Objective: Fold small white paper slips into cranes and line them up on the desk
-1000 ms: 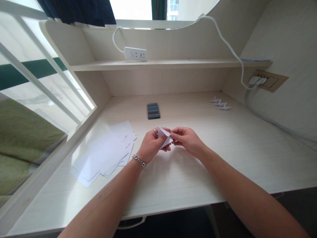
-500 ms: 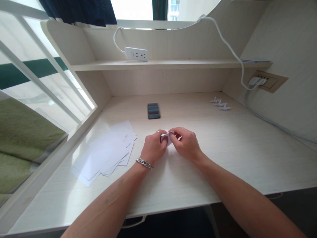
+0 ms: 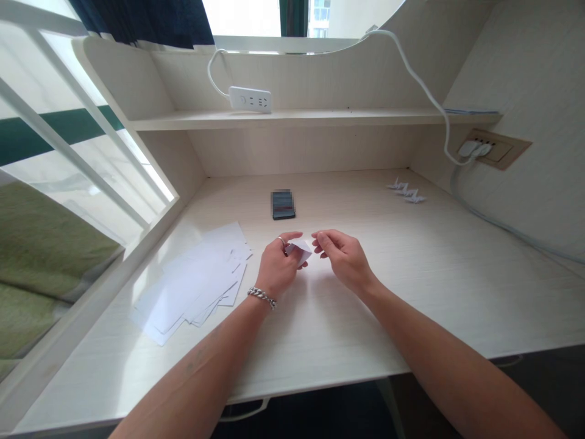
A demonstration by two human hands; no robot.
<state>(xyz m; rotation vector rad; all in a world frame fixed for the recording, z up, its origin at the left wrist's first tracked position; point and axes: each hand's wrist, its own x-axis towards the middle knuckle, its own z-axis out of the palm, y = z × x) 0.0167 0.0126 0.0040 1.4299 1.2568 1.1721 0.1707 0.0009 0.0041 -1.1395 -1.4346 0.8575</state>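
A small folded piece of white paper is held above the desk by my left hand, pinched between thumb and fingers. That hand wears a ring, and a chain bracelet circles its wrist. Just to the right of the paper is my right hand, a small gap away from it. Its fingers are loosely bent with the tips slightly apart, and nothing shows in them.
Loose white sheets lie overlapping on the desk at left. A dark, pixel-blurred phone-like object lies beyond my hands. Several folded paper cranes stand at the back right. A power strip rests on the shelf.
My right hand has let go of the paper and moved slightly right. My left hand has shifted a little left with the paper, which now shows more of its folded surface.
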